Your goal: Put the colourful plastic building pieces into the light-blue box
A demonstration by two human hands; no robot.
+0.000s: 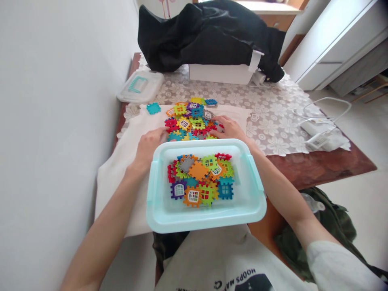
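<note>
A pile of colourful interlocking plastic tiles, some with window grids, lies on a white cloth. My left hand rests at the pile's left edge, its fingers curved towards the tiles and partly hidden by the tub rim. At the right edge, my right hand touches the tiles with its fingers spread. Between my forearms, in front of the pile, a pale turquoise tub sits near my body. More tiles lie inside it. One turquoise tile is apart at the pile's left.
A clear lid with a turquoise handle lies at the back left beside the wall. Black fabric covers a white box at the back. A white device with a cable is at the right edge. A dark green bag stands lower right.
</note>
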